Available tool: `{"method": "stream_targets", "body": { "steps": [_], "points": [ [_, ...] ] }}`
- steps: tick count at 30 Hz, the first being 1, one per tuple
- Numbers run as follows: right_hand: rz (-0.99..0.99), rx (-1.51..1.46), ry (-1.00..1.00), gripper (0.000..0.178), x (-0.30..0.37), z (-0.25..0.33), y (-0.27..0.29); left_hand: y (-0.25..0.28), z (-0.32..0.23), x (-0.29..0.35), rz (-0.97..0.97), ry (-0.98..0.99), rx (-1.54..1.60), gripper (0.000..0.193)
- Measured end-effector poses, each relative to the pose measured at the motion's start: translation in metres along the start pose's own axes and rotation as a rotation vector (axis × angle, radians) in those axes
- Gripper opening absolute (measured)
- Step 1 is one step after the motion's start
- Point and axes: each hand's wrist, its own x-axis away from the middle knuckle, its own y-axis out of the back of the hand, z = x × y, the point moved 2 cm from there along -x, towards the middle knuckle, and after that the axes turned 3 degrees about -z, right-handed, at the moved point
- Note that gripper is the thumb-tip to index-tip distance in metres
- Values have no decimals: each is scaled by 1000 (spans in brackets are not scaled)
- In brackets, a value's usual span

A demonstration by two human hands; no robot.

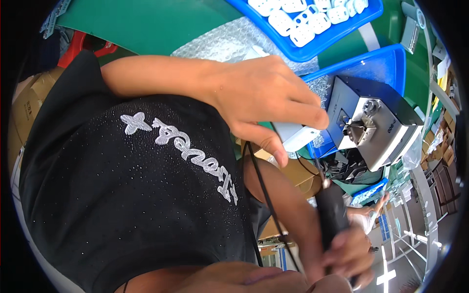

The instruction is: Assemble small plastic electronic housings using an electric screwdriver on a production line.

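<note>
My left hand (271, 97) is closed, pinching a smooth white plastic part (295, 138) between thumb and fingers. Part of that piece lies hidden behind the fingers. Lower in the picture, my right hand (349, 256) wraps round the black handle of an electric screwdriver (332, 207). Its thin metal tip points up toward the white part and is apart from it. The right hand is somewhat blurred. Close to both the part and the tip stands a white and black screw feeder (378, 124), with a metal mechanism on its front.
A blue tray (303, 51) at the top holds several white plastic pieces. A second blue tray (398, 63) with small silvery bits sits by the feeder. Bubble wrap (215, 41) covers part of the green table (127, 22). A black cable (266, 190) hangs near my right forearm. Another person's hand (378, 202) shows beyond.
</note>
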Motion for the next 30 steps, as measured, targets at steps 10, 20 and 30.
{"method": "stream_targets", "body": {
  "steps": [10, 20, 30],
  "points": [
    [-8, 23, -230, 15, -16, 9, -66, 7, -3, -1, 57, 45, -4, 66],
    [139, -110, -230, 26, -27, 17, -13, 34, -36, -19, 134, 32, -145, 61],
    [122, 673, -640, 33, -48, -126, -99, 168, 170, -174, 425, -232, -1068, 48]
  ]
}}
